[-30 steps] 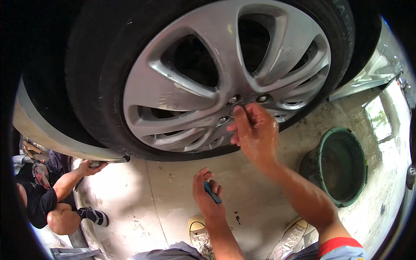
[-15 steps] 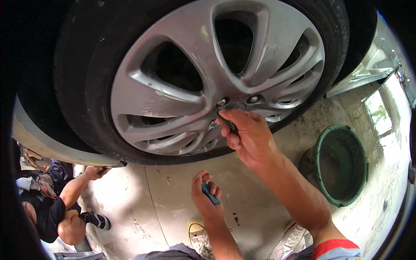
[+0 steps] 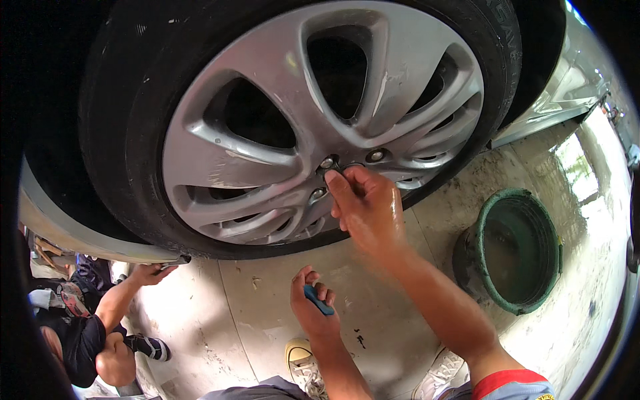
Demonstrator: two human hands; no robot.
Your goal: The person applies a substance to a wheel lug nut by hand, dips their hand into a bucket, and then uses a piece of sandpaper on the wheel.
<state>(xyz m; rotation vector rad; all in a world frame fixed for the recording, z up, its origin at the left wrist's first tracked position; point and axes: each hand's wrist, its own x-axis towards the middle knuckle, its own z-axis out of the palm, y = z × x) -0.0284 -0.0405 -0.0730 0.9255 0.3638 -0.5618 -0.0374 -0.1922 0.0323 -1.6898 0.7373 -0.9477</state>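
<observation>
My right hand (image 3: pixel 365 203) reaches up to the hub of a grey alloy wheel (image 3: pixel 247 160). Its thumb and fingers are pinched together beside a lug nut (image 3: pixel 327 163). A bit of something dark shows at the fingertips, too hidden to name. To the right of the fingers sits another lug nut (image 3: pixel 377 155). Lower down, my left hand (image 3: pixel 313 308) is curled round a small blue block (image 3: pixel 319 300), held away from the wheel over the floor.
A dark green bucket (image 3: pixel 481 257) holding murky water stands right of my right forearm. At the lower left another person (image 3: pixel 83 327) crouches, a hand (image 3: pixel 152 273) at the car panel's lower edge. My shoes (image 3: pixel 305 367) are on the pale concrete floor (image 3: pixel 267 333).
The view has shifted slightly. My right hand has turned at the hub, with its fingers now closer to the lug nut. My left hand keeps hold of the blue block.
</observation>
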